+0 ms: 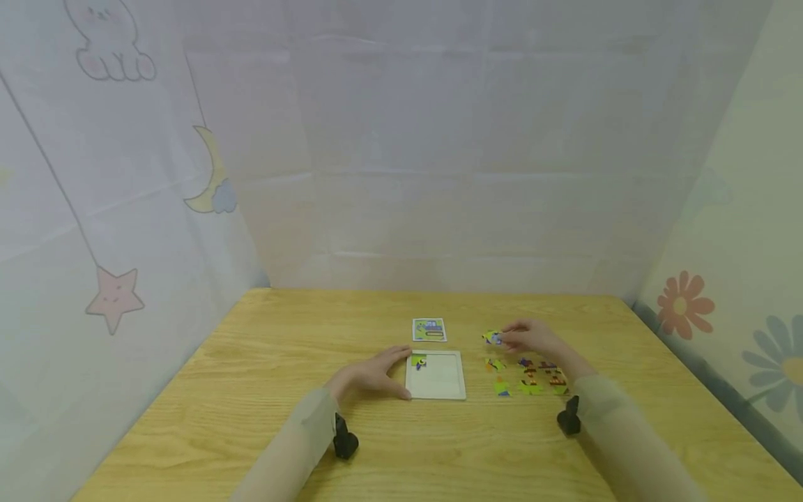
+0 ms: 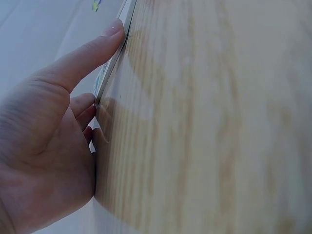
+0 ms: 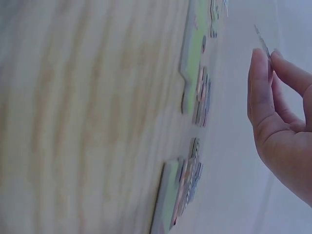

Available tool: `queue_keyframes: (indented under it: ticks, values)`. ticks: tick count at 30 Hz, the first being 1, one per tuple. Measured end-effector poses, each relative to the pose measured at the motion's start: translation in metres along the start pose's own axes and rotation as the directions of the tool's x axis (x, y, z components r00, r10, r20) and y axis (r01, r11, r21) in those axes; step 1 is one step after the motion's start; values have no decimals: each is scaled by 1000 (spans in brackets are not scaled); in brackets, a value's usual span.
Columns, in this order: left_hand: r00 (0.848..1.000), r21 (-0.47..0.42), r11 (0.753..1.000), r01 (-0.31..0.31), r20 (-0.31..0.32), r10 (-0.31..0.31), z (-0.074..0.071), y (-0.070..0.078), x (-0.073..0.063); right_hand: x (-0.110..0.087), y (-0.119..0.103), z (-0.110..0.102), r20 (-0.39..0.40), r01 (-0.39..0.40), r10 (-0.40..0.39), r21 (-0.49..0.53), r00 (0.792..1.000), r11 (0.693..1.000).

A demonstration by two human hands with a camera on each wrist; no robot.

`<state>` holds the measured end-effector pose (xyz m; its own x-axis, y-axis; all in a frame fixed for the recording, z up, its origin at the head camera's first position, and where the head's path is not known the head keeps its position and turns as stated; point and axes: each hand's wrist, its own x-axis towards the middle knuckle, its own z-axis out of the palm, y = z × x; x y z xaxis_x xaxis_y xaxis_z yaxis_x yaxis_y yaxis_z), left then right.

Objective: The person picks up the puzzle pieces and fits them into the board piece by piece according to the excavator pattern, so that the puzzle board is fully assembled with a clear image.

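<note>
My right hand (image 1: 528,337) pinches a colourful jigsaw puzzle piece (image 1: 492,337) between thumb and fingertips. In the right wrist view that piece (image 3: 262,41) shows edge-on, raised above the table. My left hand (image 1: 375,373) lies spread along the left side of a white puzzle tray (image 1: 439,382), fingers at its far corner and thumb at its near corner. From the left wrist, the thumb (image 2: 92,51) looks straight against the tray's edge. One green jigsaw piece (image 1: 418,360) sits in the tray's upper left corner.
Several loose jigsaw pieces (image 1: 530,387) lie right of the tray, under and near my right forearm. A small square picture card (image 1: 429,330) lies just beyond the tray. The wooden table (image 1: 263,362) meets a pale printed cloth (image 1: 401,209) behind.
</note>
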<state>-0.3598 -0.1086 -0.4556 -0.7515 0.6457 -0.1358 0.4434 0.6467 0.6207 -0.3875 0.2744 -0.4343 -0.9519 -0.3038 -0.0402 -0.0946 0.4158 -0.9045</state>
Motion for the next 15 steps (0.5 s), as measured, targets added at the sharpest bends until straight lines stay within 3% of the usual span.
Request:
queue_keyframes:
  ticks: [15]
  values:
    - [1000, 2, 1000, 7, 1, -7, 0, 2, -1, 8, -20, 30, 65, 40, -42, 32, 997, 999]
